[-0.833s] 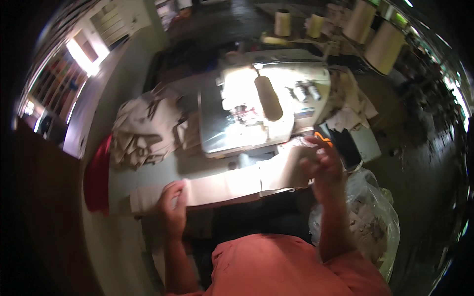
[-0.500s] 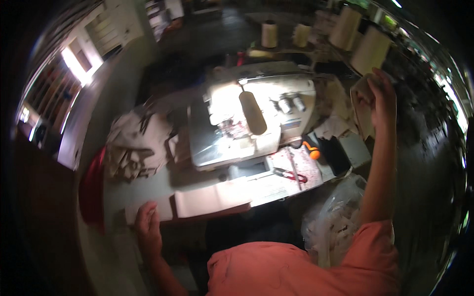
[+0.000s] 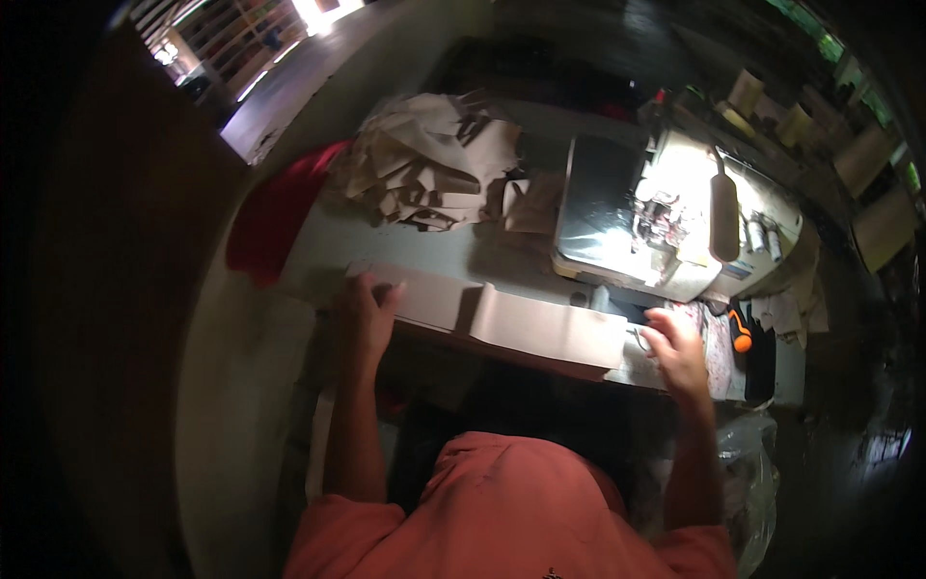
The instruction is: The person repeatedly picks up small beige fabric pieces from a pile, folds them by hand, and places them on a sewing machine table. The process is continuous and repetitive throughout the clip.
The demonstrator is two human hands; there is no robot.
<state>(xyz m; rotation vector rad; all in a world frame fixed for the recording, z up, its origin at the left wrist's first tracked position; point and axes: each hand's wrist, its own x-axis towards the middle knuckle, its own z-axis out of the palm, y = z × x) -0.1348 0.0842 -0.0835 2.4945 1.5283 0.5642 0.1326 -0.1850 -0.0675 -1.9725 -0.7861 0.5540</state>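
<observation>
A long strip of pale beige fabric point(image 3: 550, 326) lies along the table's front edge, with a raised fold or overlap near its middle. At the strip's left end is my left hand point(image 3: 371, 314), its thumb and fingers apart and touching the fabric. My right hand point(image 3: 679, 355) is just beyond the strip's right end, fingers bent and parted from the thumb; I make out nothing held in it. Behind the strip to the right stands a sewing machine point(image 3: 666, 241), brightly lit by its lamp, with a dark paddle-shaped piece point(image 3: 723, 217) in front of it.
A heap of beige fabric pieces point(image 3: 424, 169) lies at the back left, beside a red cloth point(image 3: 280, 217). An orange-handled tool point(image 3: 741, 333) rests right of my right hand. A clear plastic bag point(image 3: 757, 473) hangs below the table's right end. Thread cones point(image 3: 746, 92) stand far right.
My right hand has come down and left from the beige material by the cones to the strip's right end. The view has turned left. My left hand stays at the strip's left end.
</observation>
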